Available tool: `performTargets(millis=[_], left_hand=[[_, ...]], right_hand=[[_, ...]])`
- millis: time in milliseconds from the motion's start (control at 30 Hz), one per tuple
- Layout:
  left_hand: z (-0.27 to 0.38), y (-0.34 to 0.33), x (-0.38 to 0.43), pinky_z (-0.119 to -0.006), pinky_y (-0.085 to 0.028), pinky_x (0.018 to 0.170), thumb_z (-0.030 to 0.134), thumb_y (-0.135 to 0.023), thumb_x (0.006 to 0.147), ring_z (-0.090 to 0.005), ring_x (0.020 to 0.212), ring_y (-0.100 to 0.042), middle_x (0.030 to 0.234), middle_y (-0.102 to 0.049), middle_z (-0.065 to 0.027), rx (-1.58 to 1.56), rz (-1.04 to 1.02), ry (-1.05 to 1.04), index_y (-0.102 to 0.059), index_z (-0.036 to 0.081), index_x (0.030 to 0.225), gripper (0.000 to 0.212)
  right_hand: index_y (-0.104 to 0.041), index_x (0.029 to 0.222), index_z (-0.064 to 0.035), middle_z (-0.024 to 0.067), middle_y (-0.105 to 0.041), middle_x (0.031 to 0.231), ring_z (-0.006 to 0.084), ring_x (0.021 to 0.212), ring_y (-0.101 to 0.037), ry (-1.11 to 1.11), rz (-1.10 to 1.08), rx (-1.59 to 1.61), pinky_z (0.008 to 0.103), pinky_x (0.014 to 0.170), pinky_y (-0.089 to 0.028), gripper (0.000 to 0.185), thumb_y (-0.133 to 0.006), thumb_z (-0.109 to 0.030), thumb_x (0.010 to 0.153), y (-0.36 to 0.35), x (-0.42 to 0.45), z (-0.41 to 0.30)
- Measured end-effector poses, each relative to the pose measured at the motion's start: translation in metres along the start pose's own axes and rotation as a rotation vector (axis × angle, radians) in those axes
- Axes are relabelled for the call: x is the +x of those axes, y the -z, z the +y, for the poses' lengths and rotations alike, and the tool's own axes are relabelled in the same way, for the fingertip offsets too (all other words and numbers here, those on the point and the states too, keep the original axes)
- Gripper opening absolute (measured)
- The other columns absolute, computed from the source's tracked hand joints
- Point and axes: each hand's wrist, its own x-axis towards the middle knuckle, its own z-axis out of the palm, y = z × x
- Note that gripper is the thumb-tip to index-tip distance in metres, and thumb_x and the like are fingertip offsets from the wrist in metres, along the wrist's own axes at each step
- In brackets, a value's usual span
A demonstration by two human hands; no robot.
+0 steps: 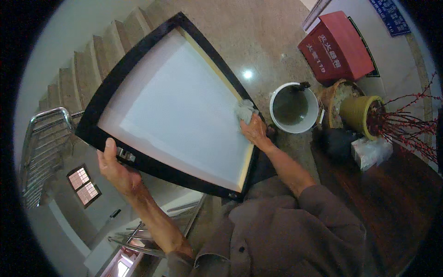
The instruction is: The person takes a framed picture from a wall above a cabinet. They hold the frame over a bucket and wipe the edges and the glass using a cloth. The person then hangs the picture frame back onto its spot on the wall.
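A large panel [173, 107] with a pale translucent face and a wide black frame is held up at a tilt before me. My left hand [119, 169] grips the frame's lower left edge, thumb on the front beside a small metal fitting [125, 154]. On the right side of the panel, my right hand [255, 130] presses a crumpled pale cloth [245, 110] against the inner edge of the frame, where a yellowish strip [214, 69] runs. Just right of that hand, a white bucket [313, 121] of murky water stands on the floor, with something dark on its rim.
A red fire extinguisher box [335, 48] stands at the upper right. Below it are a yellow-green pot [353, 112] with red-budded branches and a dark wooden surface [373, 207] bearing a plastic-wrapped box [372, 152]. Stairs [86, 62] and a metal railing [45, 128] lie left.
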Motion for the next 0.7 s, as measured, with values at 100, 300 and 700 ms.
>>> performTargets(millis=[100,300,700], left_hand=[[-0.014,0.009,0.004,-0.028,-0.050,0.072,0.016,-0.061,0.089,-0.0157,0.081,-0.062,0.093,-0.063,-0.0059,0.012,0.019,0.000,-0.058,-0.001,0.106,0.024],[-0.027,0.021,0.011,-0.031,-0.051,0.073,0.019,-0.062,0.090,-0.0171,0.080,-0.063,0.091,-0.064,-0.0071,-0.005,0.032,0.096,-0.059,-0.001,0.100,0.023],[-0.055,0.026,0.015,-0.031,-0.053,0.075,0.015,-0.067,0.086,-0.0191,0.084,-0.064,0.096,-0.064,-0.0092,0.045,0.040,0.027,-0.061,-0.002,0.101,0.023]], right_hand=[[-0.057,0.118,-0.0005,0.0228,-0.061,0.109,0.0400,0.100,-0.059,-0.350,-0.120,-0.177,0.0450,0.087,-0.047,0.050,-0.062,-0.029,0.078,0.010,-0.020,-0.009],[-0.058,0.113,0.0009,0.0274,-0.064,0.104,0.0441,0.099,-0.060,-0.222,-0.057,-0.425,0.0485,0.086,-0.048,0.050,-0.059,-0.034,0.077,0.028,-0.014,0.002],[-0.059,0.107,0.0090,0.0275,-0.065,0.101,0.0408,0.097,-0.064,-0.579,-0.466,-0.368,0.0448,0.086,-0.050,0.054,-0.058,-0.038,0.079,-0.011,-0.104,-0.036]])
